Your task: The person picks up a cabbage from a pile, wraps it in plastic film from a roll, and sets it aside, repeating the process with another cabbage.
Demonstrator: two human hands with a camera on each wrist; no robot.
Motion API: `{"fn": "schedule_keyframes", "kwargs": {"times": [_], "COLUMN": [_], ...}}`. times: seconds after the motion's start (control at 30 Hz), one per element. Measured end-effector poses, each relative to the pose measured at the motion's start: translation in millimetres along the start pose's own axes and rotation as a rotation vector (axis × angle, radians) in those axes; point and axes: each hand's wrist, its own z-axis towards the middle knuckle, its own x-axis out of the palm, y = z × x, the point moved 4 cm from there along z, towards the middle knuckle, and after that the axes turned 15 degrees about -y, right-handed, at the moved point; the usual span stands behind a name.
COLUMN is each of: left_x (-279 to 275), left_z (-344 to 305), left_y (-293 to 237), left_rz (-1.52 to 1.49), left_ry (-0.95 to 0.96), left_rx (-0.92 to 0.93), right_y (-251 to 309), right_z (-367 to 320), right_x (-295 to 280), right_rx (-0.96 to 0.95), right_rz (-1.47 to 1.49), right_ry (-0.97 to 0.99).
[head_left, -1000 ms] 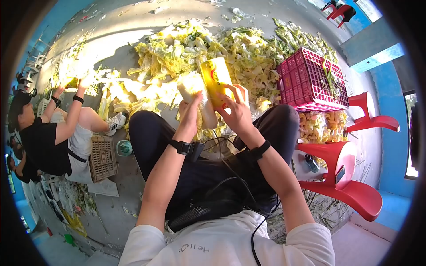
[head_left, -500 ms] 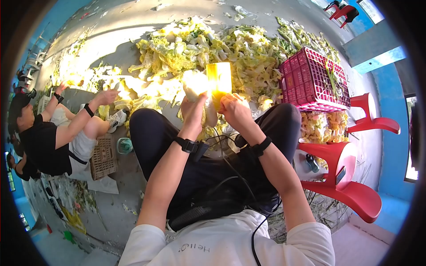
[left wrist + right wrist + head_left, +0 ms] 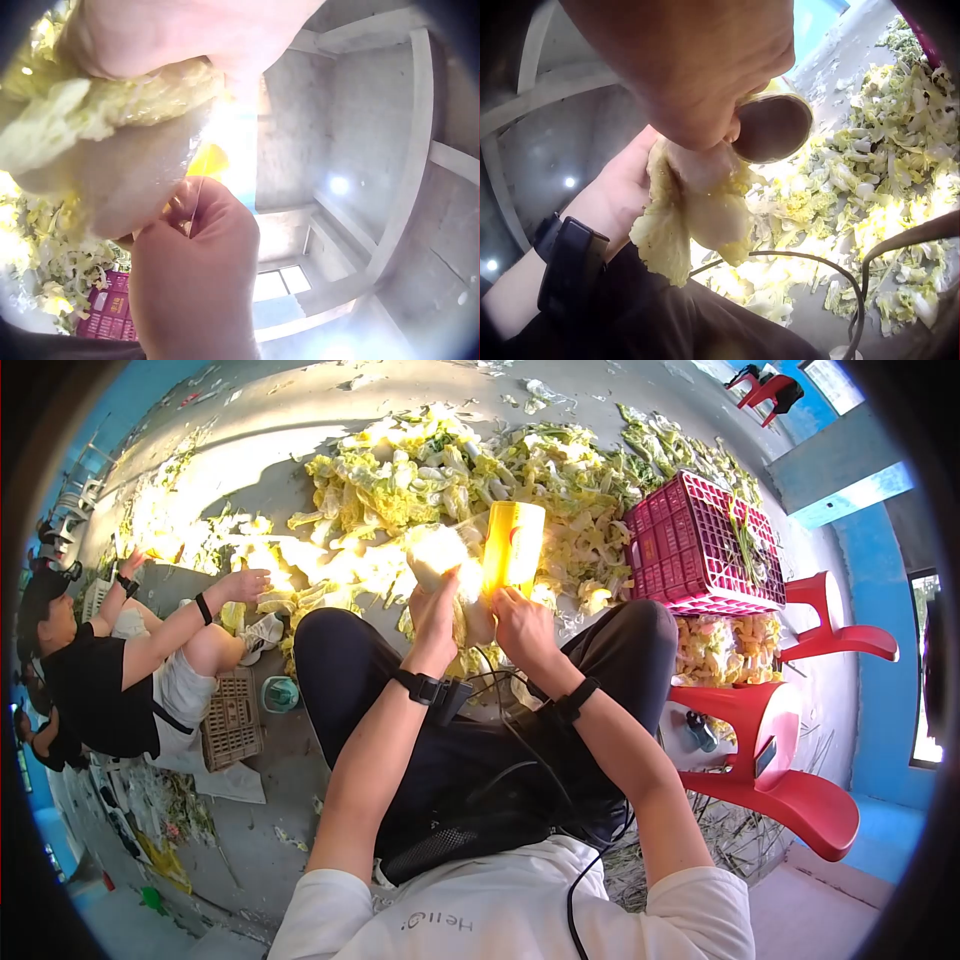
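Note:
My left hand (image 3: 432, 622) grips a pale napa cabbage (image 3: 436, 550) from its left side, leafy end pointing away from me. The right wrist view shows a frilly yellow-green leaf (image 3: 662, 225) hanging off it beside the white stem part. My right hand (image 3: 523, 628), fingers curled, holds the near end of a bright yellow hollow roll (image 3: 515, 545), right beside the cabbage. Its round open end (image 3: 776, 127) faces the right wrist camera. In the left wrist view a thin clear strand of film (image 3: 199, 199) runs at the right hand's curled fingers, close to the cabbage.
Heaps of loose cabbage leaves (image 3: 400, 475) cover the floor ahead. A magenta crate (image 3: 665, 545) stands to the right, near red chairs (image 3: 765, 735). On the left another person (image 3: 110, 670) sits by a beige crate (image 3: 232, 720). Black cables (image 3: 520, 735) cross my lap.
My right hand's spread fingers have curled in at the roll's near end. The roll dipped nearer, then shifted slightly right. The left hand keeps its grip on the cabbage. The other person's near arm moved right.

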Motion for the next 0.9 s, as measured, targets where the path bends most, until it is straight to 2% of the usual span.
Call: {"fn": "schedule_keyframes", "kwargs": {"times": [0.13, 0.23, 0.33, 0.37, 0.5, 0.53, 0.6, 0.7, 0.8, 0.9], "left_x": [2, -1, -4, -4, -1, 2, 6, 15, 15, 15], "left_z": [-14, -17, -18, -16, -14, -16, -22, -35, -39, -40], "left_y": [-8, -12, -15, -15, -18, -20, -23, -32, -32, -31], "left_rz": [-0.022, -0.027, 0.117, 0.161, 0.218, 0.204, 0.187, 0.176, 0.127, 0.094], "left_ry": [-0.031, -0.013, 0.015, 0.045, 0.172, 0.206, 0.249, 0.347, 0.403, 0.443], "left_rx": [0.025, 0.066, 0.072, 0.101, 0.229, 0.263, 0.269, 0.251, 0.117, 0.032], "right_y": [-5, -10, -17, -23, -51, -57, -71, -68, -75, -69], "right_z": [1, 5, 8, 8, 19, 22, 32, 39, 34, 29], "right_x": [7, 11, -5, -6, -16, -19, -30, -44, -22, -19], "right_rx": [0.090, 0.052, 0.334, 0.313, 0.346, 0.338, 0.450, 0.113, 0.587, 0.705], "right_rz": [0.036, 0.285, 0.394, 0.484, 0.555, 0.595, 0.485, 0.231, 0.925, 1.172], "right_ry": [-0.067, -0.139, 0.312, 0.318, 0.154, -0.041, -0.074, -0.426, -0.314, -0.195]}}
